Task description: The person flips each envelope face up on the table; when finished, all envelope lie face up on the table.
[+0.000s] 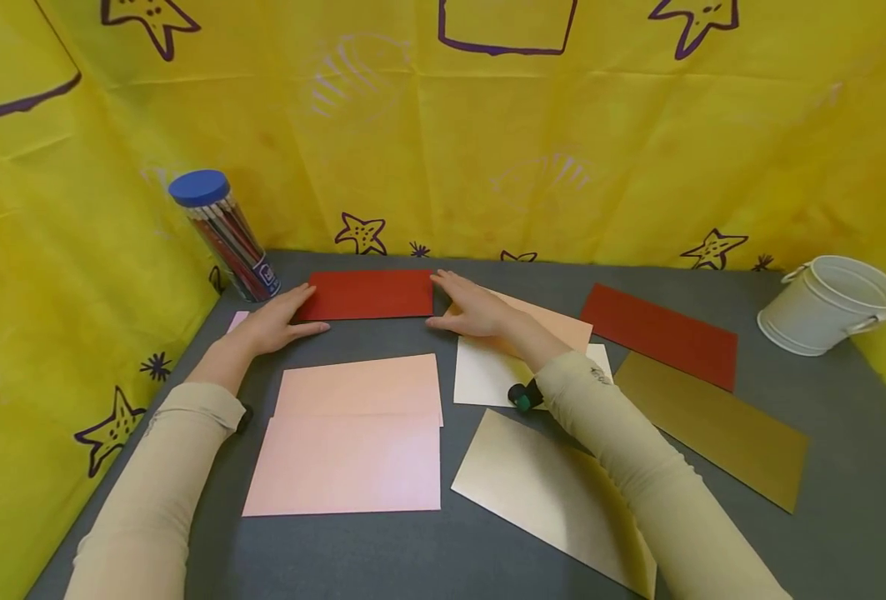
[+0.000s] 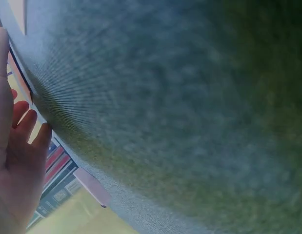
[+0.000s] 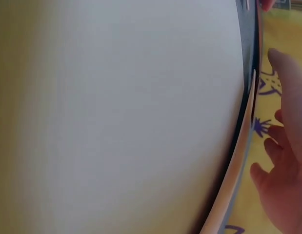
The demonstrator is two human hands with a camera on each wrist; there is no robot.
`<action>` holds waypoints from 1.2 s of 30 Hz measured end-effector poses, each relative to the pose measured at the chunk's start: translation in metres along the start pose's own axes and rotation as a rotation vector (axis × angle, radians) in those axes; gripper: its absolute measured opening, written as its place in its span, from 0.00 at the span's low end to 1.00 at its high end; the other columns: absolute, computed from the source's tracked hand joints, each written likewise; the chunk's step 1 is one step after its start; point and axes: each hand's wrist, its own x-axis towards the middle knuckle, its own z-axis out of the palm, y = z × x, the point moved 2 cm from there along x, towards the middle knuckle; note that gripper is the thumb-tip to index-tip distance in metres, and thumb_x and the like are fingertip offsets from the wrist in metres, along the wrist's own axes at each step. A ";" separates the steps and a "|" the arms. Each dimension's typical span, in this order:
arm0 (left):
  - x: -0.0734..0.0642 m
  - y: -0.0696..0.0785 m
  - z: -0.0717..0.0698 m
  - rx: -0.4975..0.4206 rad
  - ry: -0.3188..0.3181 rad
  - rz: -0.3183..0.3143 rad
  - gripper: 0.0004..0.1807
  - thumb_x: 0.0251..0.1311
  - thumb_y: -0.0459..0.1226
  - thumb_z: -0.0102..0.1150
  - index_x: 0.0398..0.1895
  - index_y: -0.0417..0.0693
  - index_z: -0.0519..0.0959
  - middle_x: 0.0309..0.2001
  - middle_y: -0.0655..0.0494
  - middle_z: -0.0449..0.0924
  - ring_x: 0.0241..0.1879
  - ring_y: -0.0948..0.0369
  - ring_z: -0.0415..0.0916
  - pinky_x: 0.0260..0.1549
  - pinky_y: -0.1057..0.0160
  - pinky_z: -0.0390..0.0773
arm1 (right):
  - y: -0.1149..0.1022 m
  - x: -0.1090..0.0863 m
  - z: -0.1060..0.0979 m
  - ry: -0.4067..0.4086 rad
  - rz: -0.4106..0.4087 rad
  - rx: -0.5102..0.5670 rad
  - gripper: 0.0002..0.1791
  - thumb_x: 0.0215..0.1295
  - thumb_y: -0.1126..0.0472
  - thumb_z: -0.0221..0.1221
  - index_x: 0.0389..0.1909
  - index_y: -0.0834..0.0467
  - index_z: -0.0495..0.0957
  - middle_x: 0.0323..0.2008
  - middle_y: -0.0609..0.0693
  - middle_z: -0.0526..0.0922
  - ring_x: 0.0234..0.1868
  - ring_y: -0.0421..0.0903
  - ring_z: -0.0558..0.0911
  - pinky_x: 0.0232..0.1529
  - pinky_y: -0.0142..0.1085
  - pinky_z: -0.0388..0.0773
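A red paper rectangle point(image 1: 367, 294) lies flat near the back of the grey table. My left hand point(image 1: 270, 325) rests at its left end, fingers extended and thumb apart. At the right end is my right hand point(image 1: 480, 312), its fingertips by the short edge and its wrist above a peach sheet point(image 1: 555, 321). Both hands have fairly straight fingers in the wrist views, where contact with the red paper is hard to make out. Nearer the front lie a peach sheet point(image 1: 360, 385) and a pink sheet point(image 1: 345, 467), which partly overlap.
A blue-lidded tub of pencils point(image 1: 228, 237) stands at the back left. Right of centre lie a white sheet point(image 1: 480, 375), a pale gold sheet point(image 1: 540, 483), a darker gold sheet point(image 1: 720, 425) and another red sheet point(image 1: 663, 333). A white bucket point(image 1: 810, 312) stands far right.
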 end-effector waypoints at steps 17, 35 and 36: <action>0.004 -0.005 0.005 0.059 0.036 0.016 0.45 0.68 0.57 0.49 0.75 0.36 0.49 0.74 0.33 0.46 0.73 0.37 0.43 0.68 0.39 0.45 | -0.002 0.013 0.009 -0.022 0.017 -0.048 0.43 0.68 0.44 0.57 0.75 0.59 0.53 0.75 0.57 0.54 0.75 0.52 0.53 0.73 0.43 0.46; 0.002 -0.005 0.003 0.065 0.053 0.010 0.41 0.68 0.56 0.50 0.74 0.38 0.56 0.73 0.35 0.50 0.72 0.37 0.45 0.67 0.37 0.46 | -0.002 0.016 0.006 0.019 -0.042 -0.221 0.32 0.74 0.45 0.50 0.72 0.58 0.62 0.71 0.56 0.64 0.71 0.53 0.63 0.71 0.46 0.55; 0.002 -0.006 0.003 0.058 0.054 0.014 0.41 0.68 0.56 0.51 0.74 0.39 0.57 0.73 0.35 0.50 0.72 0.37 0.46 0.67 0.37 0.47 | -0.002 0.016 0.006 0.025 -0.048 -0.231 0.31 0.74 0.45 0.49 0.72 0.58 0.63 0.70 0.56 0.65 0.70 0.53 0.64 0.70 0.46 0.56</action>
